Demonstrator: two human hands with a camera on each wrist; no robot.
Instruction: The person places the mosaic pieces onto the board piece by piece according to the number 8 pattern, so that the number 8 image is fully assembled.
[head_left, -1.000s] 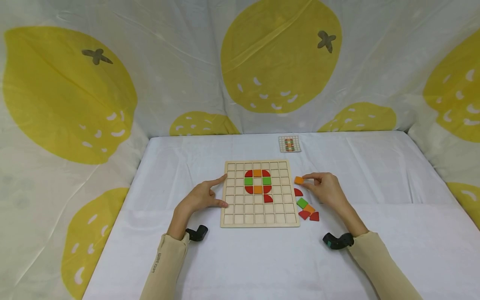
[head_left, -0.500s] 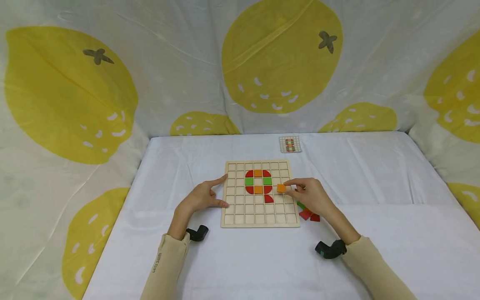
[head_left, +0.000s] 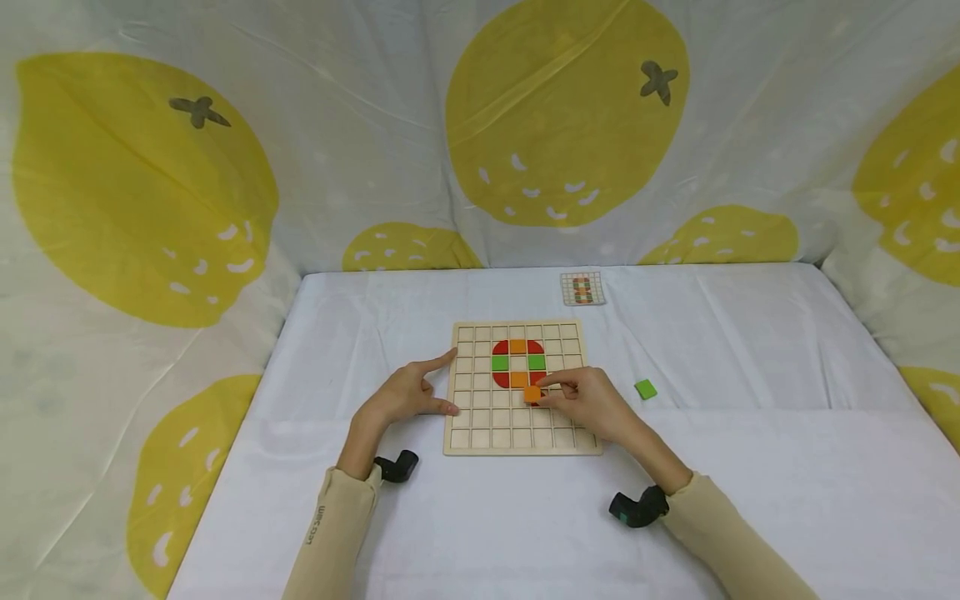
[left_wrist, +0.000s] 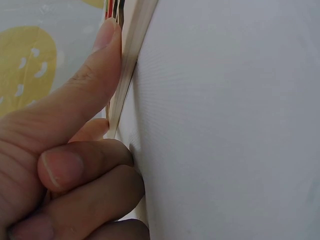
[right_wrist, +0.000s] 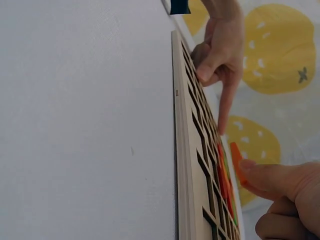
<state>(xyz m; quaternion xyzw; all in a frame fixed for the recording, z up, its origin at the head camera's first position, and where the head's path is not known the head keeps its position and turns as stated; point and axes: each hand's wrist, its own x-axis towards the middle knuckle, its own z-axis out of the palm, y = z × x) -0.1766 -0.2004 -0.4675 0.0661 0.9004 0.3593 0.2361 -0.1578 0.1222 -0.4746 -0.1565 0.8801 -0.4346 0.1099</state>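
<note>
Above a pale wooden grid board (head_left: 480, 418) on the white-clothed table (head_left: 495, 533), the right hand (head_left: 588, 400) pinches a flat square orange tile (head_left: 532, 394) between thumb and fingers. At the board's left edge, the left hand (head_left: 401, 393) rests, thumb and index finger spread against it. A square green tile (head_left: 646, 389) lies right of the board.

The left hand (left_wrist: 75, 155) has its thumb (left_wrist: 92, 75) straight against the edge of the pale wooden board (left_wrist: 128, 60), with another fingertip meeting that board lower in view and the remaining fingers curled beside the white cloth (left_wrist: 230, 120). Behind is whitish fabric (left_wrist: 75, 25) with a yellow fruit print (left_wrist: 30, 60). A red sliver (left_wrist: 109, 8) up top is perhaps a tile.
</note>
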